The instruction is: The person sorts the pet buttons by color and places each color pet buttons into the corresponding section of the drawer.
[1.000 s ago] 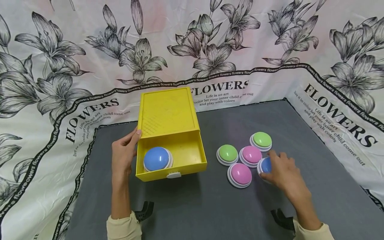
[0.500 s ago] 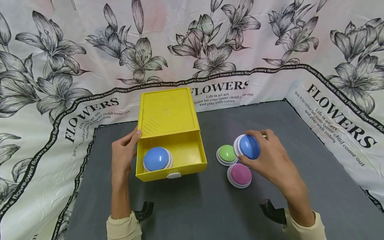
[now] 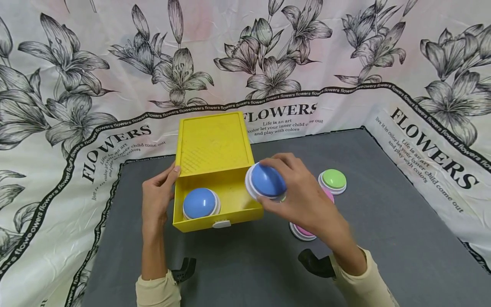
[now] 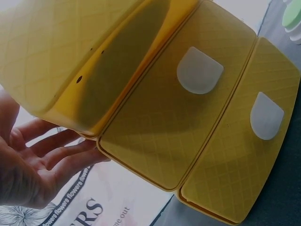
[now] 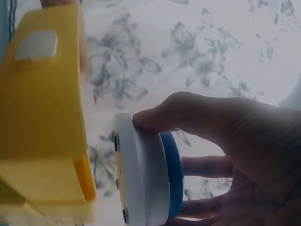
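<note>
Two hands in use: right hand (image 3: 303, 198) curled round a blue-domed button (image 3: 268, 180), thumb on its white base; left hand (image 3: 157, 196) with fairly straight fingers against the side of a yellow box (image 3: 215, 145). Button tilted, lifted off the tabletop (image 3: 245, 273), near the right wall of the pulled-out drawer (image 3: 238, 194). Probably light, rigid, slick on the dome; best gripped at the base. Watch for the drawer's rim and the second blue button (image 3: 199, 203) at left; more room right of it.
</note>
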Available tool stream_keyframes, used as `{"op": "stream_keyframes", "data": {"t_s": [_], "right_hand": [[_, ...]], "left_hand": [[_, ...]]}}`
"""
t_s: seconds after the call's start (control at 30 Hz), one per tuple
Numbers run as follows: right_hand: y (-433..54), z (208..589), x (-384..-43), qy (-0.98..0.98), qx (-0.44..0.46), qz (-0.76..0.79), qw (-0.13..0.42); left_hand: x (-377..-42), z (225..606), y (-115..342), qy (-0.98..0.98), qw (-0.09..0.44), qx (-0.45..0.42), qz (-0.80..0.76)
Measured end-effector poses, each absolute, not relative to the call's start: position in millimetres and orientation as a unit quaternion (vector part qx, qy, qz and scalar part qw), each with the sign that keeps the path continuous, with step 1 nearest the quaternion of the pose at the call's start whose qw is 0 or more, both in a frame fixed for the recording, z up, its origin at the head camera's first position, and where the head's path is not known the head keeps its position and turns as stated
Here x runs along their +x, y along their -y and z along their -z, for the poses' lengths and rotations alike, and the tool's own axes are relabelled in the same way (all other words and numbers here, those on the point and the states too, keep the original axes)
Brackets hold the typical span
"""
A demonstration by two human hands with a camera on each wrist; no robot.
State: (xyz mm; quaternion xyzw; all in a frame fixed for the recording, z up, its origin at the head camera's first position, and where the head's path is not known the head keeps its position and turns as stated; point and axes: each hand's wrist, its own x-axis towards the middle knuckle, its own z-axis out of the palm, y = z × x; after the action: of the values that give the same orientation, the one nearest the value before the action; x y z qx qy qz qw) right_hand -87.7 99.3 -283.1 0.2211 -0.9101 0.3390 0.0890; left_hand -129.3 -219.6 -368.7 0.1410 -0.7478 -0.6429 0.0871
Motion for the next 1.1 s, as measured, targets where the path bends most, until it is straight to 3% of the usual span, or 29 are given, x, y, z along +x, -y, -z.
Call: {"op": "stream_keyframes", "data": {"t_s": [0.8, 1.1], "right_hand": [[-43.4, 300.0, -113.5, 0.925, 0.28, -0.257, -0.003], [-35.1, 306.8, -117.4, 0.937, 0.273, -0.22, -0.001]], "left_hand": [[-130.2, 370.0, 220.8, 0.753, 0.085, 0.151, 0.635], [-130.6, 368.8, 221.1, 0.748, 0.081, 0.153, 0.64]]}}
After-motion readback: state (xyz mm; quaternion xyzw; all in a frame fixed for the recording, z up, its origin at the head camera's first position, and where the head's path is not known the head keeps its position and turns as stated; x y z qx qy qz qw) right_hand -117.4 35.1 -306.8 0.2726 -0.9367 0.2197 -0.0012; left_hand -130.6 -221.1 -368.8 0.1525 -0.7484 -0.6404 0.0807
